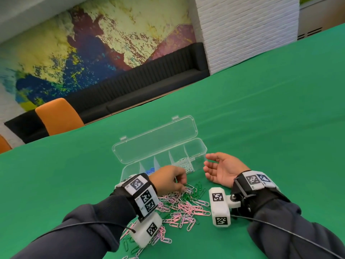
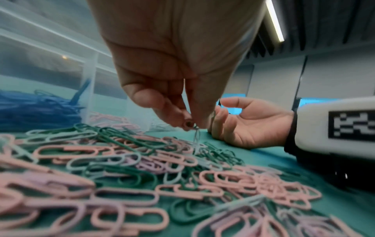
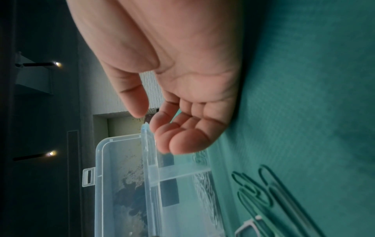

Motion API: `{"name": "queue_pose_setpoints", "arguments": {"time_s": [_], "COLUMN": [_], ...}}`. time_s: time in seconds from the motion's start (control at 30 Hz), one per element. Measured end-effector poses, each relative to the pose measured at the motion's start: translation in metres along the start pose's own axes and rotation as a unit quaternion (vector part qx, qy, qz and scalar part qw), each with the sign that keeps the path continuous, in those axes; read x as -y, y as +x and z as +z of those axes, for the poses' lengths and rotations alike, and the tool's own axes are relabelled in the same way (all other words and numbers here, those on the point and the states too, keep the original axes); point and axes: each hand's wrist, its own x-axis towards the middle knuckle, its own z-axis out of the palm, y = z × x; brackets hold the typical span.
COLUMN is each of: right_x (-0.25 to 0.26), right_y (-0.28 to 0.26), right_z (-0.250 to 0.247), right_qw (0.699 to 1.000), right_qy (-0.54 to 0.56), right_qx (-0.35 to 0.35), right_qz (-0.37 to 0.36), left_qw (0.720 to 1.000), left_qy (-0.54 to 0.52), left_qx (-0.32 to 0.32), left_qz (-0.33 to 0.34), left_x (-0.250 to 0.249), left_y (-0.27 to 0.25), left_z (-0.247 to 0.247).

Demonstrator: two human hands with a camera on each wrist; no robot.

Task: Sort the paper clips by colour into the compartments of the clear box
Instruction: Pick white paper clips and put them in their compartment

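A clear box [image 1: 199, 146] with its lid [image 1: 155, 139] open lies on the green table. Blue clips [image 1: 150, 170] fill one compartment and white clips [image 1: 184, 164] another. A heap of pink, green and white paper clips [image 1: 179, 204] lies in front of the box. My left hand [image 1: 182, 184] hovers over the heap's far edge; in the left wrist view its thumb and finger pinch a pale white clip [image 2: 196, 137] hanging over the pile [image 2: 121, 168]. My right hand [image 1: 207, 163] rests palm up beside the box's right end [image 3: 150, 160], fingers relaxed and empty.
The green table [image 1: 261, 118] stretches far and right. Orange chairs [image 1: 57, 116] and a black bench [image 1: 141, 85] stand beyond its far edge. White camera blocks [image 1: 219, 206] hang at both wrists above the clips.
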Motion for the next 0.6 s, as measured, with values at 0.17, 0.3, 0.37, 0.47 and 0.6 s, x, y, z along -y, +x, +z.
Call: {"name": "queue_pose_setpoints", "arguments": {"time_s": [0.17,0.3,0.37,0.47,0.6], "right_x": [-0.001,-0.001,-0.003,-0.004,-0.005], "right_y": [-0.001,-0.002,-0.003,-0.003,-0.003], "right_z": [0.001,0.003,0.006,0.008,0.008], "right_qw": [1.000,1.000,1.000,1.000,1.000], "right_qy": [-0.011,-0.013,-0.023,-0.023,-0.002], "right_qx": [-0.006,-0.002,0.000,0.003,-0.018], "right_qz": [-0.004,-0.002,0.004,0.004,0.004], "left_qw": [0.998,0.993,0.985,0.984,0.982], "left_qy": [-0.017,0.114,0.165,0.176,0.184], "left_qx": [-0.059,0.010,0.034,0.009,0.040], "left_qz": [-0.032,-0.039,-0.033,0.014,0.015], "left_x": [0.006,0.007,0.005,-0.001,-0.012], "left_y": [-0.008,-0.018,-0.024,-0.018,0.002], "left_z": [-0.003,-0.009,-0.010,-0.007,0.000]}}
